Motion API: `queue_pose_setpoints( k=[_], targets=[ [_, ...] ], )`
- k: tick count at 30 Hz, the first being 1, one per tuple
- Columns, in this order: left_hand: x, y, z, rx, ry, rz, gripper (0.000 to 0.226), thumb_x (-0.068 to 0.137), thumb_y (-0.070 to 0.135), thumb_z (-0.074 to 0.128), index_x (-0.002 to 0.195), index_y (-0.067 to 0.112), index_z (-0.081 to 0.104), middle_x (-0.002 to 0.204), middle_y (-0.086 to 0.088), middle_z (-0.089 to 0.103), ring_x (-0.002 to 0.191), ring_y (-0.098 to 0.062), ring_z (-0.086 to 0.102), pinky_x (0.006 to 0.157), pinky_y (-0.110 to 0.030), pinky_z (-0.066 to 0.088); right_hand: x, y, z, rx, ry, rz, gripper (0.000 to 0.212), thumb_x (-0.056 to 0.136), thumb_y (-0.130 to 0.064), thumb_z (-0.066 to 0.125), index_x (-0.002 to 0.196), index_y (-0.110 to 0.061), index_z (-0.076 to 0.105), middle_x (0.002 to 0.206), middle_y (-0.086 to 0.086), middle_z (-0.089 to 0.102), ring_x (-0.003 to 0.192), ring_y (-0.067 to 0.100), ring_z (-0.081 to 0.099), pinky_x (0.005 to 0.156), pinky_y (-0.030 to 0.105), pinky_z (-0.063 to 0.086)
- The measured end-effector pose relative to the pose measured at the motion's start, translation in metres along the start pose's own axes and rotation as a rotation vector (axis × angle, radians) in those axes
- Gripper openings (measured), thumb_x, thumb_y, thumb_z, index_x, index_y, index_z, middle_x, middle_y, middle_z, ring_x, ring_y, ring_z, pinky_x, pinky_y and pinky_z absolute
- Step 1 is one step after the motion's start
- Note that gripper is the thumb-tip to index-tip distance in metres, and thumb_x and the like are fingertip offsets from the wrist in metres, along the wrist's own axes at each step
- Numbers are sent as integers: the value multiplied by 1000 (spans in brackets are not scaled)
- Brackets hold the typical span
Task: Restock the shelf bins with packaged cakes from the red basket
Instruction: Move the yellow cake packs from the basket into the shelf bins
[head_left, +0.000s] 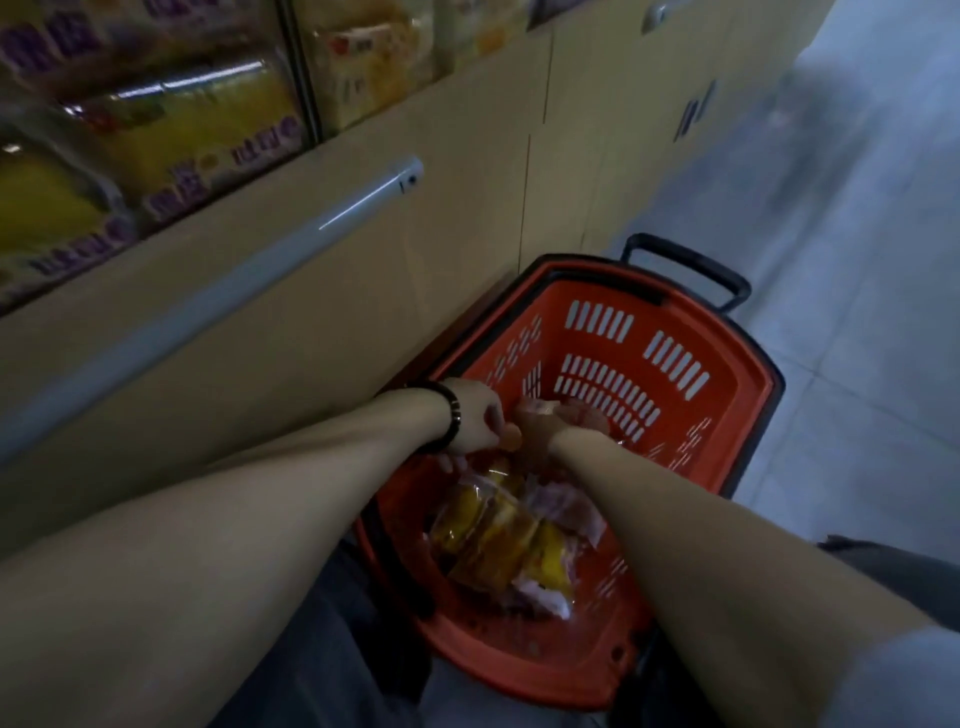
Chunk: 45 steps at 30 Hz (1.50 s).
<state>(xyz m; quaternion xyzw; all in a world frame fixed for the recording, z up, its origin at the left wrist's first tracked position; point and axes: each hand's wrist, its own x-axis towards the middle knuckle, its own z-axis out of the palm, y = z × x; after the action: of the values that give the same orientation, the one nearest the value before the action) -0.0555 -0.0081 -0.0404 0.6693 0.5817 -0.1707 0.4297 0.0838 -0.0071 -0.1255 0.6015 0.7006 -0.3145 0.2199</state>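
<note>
basket (737, 364) red | cakes (493, 545) yellow, clear wrap | bracelet (453, 415) black | floor (857, 312) grey

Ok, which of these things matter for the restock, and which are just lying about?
Job: red basket, packaged cakes inside it, shelf bins, left hand, right hand.
Just there: silver cabinet handle, wrist bracelet, tiled floor.

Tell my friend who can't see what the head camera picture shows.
A person's left hand and right hand reach down together into a red basket on the floor, where yellow packaged cakes are piled. Up on the left, shelf bins hold more yellow packs.
</note>
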Motion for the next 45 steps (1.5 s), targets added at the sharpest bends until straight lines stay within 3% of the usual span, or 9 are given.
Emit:
queue_pose_setpoints(
  k=[5,13,20,24,27,30,34,40,45],
  targets=[
    [6,4,0,-8,-66,-40,28,103,16,59,131,15,59,111,-21,68,81,-31,73,59,-39,61,10,-3,16,201,-106,-31,69,104,-39,57,162,-13,29,164,15,37,146,33,42,115,37,37],
    [2,-1,-11,242,82,-13,66,88,33,75,143,15,44,129,-10,59,107,-29,65,90,-44,59,-20,6,-54,622,-26,-37,26,98,-23,68,116,-5,75,90,11,81,82,30,79,68,32,60],
    [-14,-8,-11,-18,181,39,34,95,32,72,124,17,60,121,-10,64,69,-23,74,60,-37,64,-63,21,-63,859,-173,-140,23,100,-16,65,118,-3,73,110,21,77,106,40,74,98,55,56],
    [-18,-14,-9,-177,127,-2,25,97,22,71,101,7,51,99,-25,72,75,-30,79,76,-50,65,-55,27,-35,1222,131,-12,20,102,-15,61,114,-4,71,95,20,76,88,37,75,70,38,60],
    [-23,-18,-14,-203,91,-46,37,101,19,65,126,-2,49,108,-29,70,79,-31,79,77,-49,65,-22,38,17,859,332,136,19,97,-18,59,109,-11,71,92,11,74,78,26,70,56,28,52],
    [-23,-22,-18,-290,67,-34,54,101,15,63,149,11,38,130,-28,60,79,-32,79,81,-49,64,-14,23,51,374,0,69,42,96,-43,66,129,-17,65,125,6,69,100,24,69,73,26,52],
    [-23,-24,-18,-284,13,-9,58,105,17,58,157,14,34,129,-23,64,84,-30,79,79,-46,65,-10,-2,74,40,-122,-26,46,102,-35,62,143,-13,58,142,7,61,125,29,63,94,30,53],
    [-21,-28,-21,-246,14,9,45,104,19,58,147,18,45,116,-15,71,84,-27,79,68,-38,65,-7,-2,70,140,-140,51,51,99,-29,68,142,-4,57,143,14,60,127,30,62,100,32,54],
    [-31,-27,-39,-292,12,23,30,104,17,59,133,15,51,114,-13,70,91,-31,78,76,-46,64,-50,9,-6,222,-91,-24,37,102,-24,65,134,-7,61,122,14,70,95,30,73,68,30,57]
  ],
)
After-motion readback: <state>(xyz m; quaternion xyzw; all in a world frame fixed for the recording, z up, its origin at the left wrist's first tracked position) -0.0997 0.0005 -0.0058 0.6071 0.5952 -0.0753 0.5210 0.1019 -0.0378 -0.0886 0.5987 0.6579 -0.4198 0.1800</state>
